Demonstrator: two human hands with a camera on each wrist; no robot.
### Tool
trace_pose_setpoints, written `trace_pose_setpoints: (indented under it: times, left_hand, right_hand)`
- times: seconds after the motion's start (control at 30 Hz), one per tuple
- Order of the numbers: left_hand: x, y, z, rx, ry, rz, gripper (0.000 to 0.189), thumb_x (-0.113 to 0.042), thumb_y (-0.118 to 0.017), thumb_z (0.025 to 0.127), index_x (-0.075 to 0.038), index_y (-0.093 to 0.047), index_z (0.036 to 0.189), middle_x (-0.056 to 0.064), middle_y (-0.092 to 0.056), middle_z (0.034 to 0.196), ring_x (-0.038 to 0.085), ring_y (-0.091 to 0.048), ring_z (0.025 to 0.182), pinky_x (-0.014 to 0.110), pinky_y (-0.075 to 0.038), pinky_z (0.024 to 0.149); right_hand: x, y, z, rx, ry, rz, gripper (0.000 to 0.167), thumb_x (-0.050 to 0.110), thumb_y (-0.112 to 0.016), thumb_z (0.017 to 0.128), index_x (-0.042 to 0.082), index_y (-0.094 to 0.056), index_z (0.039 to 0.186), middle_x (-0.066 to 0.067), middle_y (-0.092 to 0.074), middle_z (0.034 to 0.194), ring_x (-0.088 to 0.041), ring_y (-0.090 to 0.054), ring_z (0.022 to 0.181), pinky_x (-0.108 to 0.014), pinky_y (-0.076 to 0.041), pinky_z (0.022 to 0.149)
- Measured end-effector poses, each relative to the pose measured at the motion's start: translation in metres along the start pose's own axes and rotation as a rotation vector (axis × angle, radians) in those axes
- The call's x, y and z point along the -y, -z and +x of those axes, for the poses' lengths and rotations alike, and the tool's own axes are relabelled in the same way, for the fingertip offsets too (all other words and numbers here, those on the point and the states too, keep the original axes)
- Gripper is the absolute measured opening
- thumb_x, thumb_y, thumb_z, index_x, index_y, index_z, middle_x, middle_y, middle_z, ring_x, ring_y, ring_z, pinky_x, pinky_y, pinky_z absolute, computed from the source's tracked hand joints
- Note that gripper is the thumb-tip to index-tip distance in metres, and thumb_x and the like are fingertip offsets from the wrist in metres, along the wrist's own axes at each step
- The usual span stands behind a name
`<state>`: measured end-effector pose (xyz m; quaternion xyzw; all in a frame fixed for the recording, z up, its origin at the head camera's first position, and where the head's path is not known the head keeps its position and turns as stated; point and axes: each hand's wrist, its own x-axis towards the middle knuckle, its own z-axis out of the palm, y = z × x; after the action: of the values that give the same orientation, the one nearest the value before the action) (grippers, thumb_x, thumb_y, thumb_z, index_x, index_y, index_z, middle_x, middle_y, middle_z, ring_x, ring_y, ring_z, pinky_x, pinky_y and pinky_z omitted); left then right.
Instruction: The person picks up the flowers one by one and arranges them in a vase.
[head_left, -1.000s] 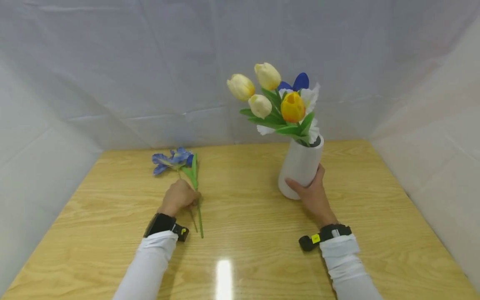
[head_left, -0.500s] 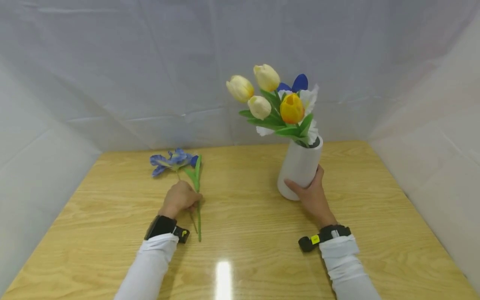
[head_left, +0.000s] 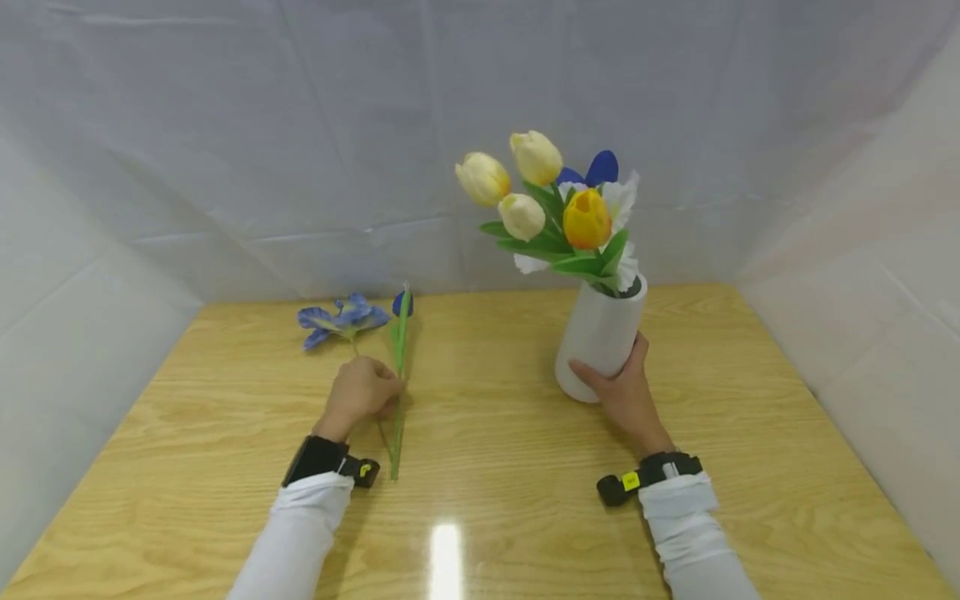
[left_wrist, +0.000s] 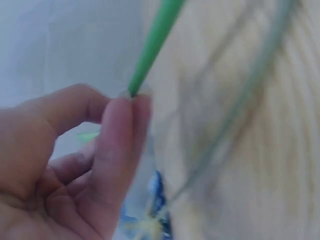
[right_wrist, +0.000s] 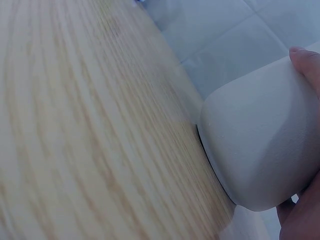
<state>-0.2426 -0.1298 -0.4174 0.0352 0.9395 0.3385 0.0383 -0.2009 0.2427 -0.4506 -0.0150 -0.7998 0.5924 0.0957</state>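
Observation:
My left hand (head_left: 362, 390) pinches the green stem of a dark blue tulip (head_left: 402, 305) between thumb and fingertip, the stem (left_wrist: 156, 44) showing plainly in the left wrist view. Beside it a light blue flower (head_left: 343, 320) lies on the table, its thin stem passing under the hand. My right hand (head_left: 628, 402) grips the lower part of a white vase (head_left: 602, 335), thumb in front and fingers behind. In the right wrist view the base of the vase (right_wrist: 260, 135) stands close over the wood. Cream tulips (head_left: 522, 217), an orange-yellow tulip (head_left: 587, 219) and white and blue petals rise from its mouth.
The wooden table (head_left: 480, 450) runs back to a pale sheet (head_left: 360, 125) hanging behind it, with more pale sheeting at both sides. The cream tulips lean left, out past the vase's mouth.
The blue tulip has shifted right, away from the light blue flower, and its leaf has turned more upright as the left fingers move the stem. The right hand and vase stay nearly still.

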Motion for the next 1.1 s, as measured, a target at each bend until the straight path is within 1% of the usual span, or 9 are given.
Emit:
trace_pose_setpoints:
  times: [0.1, 0.17, 0.33, 0.5, 0.67, 0.77, 0.87, 0.97, 1.1]
  left_hand:
    - [-0.008, 0.005, -0.003, -0.055, -0.035, -0.101, 0.017, -0.015, -0.065, 0.082, 0.0, -0.071, 0.086, 0.005, -0.067, 0.064, 0.016, -0.065, 0.057, 0.029, -0.051, 0.06]
    - [-0.015, 0.009, -0.004, -0.097, -0.062, -0.195, 0.017, -0.011, -0.063, 0.081, 0.003, -0.069, 0.088, 0.009, -0.068, 0.069, 0.018, -0.066, 0.058, 0.028, -0.053, 0.057]
    - [-0.032, 0.017, -0.009, -0.197, -0.14, -0.328, 0.017, -0.01, -0.063, 0.082, 0.003, -0.067, 0.093, 0.013, -0.069, 0.079, 0.017, -0.068, 0.06, 0.026, -0.054, 0.056]
    - [-0.051, 0.021, -0.015, -0.274, -0.258, -0.386, 0.012, -0.01, -0.066, 0.083, 0.0, -0.067, 0.09, 0.011, -0.069, 0.083, 0.016, -0.068, 0.063, 0.03, -0.055, 0.056]
    - [-0.073, 0.023, -0.022, -0.345, -0.362, -0.399, 0.01, -0.011, -0.07, 0.081, -0.004, -0.069, 0.088, 0.007, -0.069, 0.082, 0.016, -0.066, 0.066, 0.026, -0.054, 0.058]
    - [-0.086, 0.022, -0.025, -0.384, -0.439, -0.435, 0.008, -0.007, -0.072, 0.08, -0.002, -0.069, 0.086, 0.007, -0.069, 0.081, 0.016, -0.065, 0.068, 0.024, -0.054, 0.061]
    - [-0.097, 0.02, -0.029, -0.403, -0.528, -0.499, 0.008, -0.002, -0.073, 0.078, 0.0, -0.069, 0.085, 0.01, -0.069, 0.08, 0.015, -0.064, 0.068, 0.024, -0.054, 0.063]
    - [-0.109, 0.019, -0.033, -0.421, -0.618, -0.546, 0.009, 0.002, -0.073, 0.077, 0.002, -0.068, 0.084, 0.012, -0.069, 0.078, 0.015, -0.065, 0.068, 0.024, -0.055, 0.063]
    - [-0.126, 0.018, -0.034, -0.461, -0.744, -0.561, 0.008, 0.002, -0.073, 0.077, 0.002, -0.067, 0.083, 0.012, -0.07, 0.078, 0.018, -0.066, 0.066, 0.025, -0.055, 0.061]
  right_hand:
    - [0.0, -0.001, -0.001, 0.0, 0.0, -0.015, 0.104, 0.047, -0.073, 0.081, 0.022, 0.002, 0.147, -0.015, -0.024, 0.146, -0.033, -0.028, 0.134, -0.053, -0.022, 0.109]
    - [0.0, 0.0, 0.0, -0.001, -0.002, -0.021, 0.104, 0.047, -0.073, 0.081, 0.022, 0.003, 0.147, -0.015, -0.023, 0.147, -0.033, -0.028, 0.134, -0.053, -0.022, 0.109]
    - [-0.002, 0.003, -0.001, 0.002, -0.013, -0.025, 0.104, 0.048, -0.072, 0.081, 0.024, 0.004, 0.147, -0.015, -0.023, 0.147, -0.033, -0.027, 0.135, -0.053, -0.021, 0.109]
    - [-0.004, 0.004, -0.001, -0.002, -0.01, -0.035, 0.104, 0.047, -0.072, 0.081, 0.023, 0.004, 0.147, -0.015, -0.024, 0.146, -0.032, -0.028, 0.134, -0.053, -0.022, 0.109]
    - [-0.001, 0.004, -0.001, -0.003, -0.009, -0.033, 0.102, 0.045, -0.072, 0.082, 0.021, 0.003, 0.147, -0.015, -0.024, 0.146, -0.033, -0.028, 0.134, -0.053, -0.022, 0.109]
    - [0.013, 0.004, -0.006, 0.009, -0.012, -0.023, 0.1, 0.036, -0.072, 0.085, 0.017, 0.005, 0.147, -0.019, -0.022, 0.147, -0.036, -0.027, 0.135, -0.054, -0.021, 0.109]
    - [0.016, 0.004, -0.007, 0.014, -0.022, -0.015, 0.099, 0.032, -0.071, 0.086, 0.016, 0.005, 0.147, -0.02, -0.022, 0.147, -0.036, -0.026, 0.135, -0.054, -0.021, 0.109]
    - [0.007, 0.003, -0.003, 0.003, -0.022, -0.015, 0.1, 0.036, -0.072, 0.085, 0.019, 0.004, 0.147, -0.017, -0.023, 0.146, -0.034, -0.027, 0.135, -0.052, -0.021, 0.109]
    - [-0.002, 0.002, -0.001, -0.01, -0.008, -0.011, 0.101, 0.042, -0.073, 0.082, 0.021, 0.002, 0.147, -0.016, -0.025, 0.146, -0.033, -0.029, 0.134, -0.052, -0.022, 0.109]
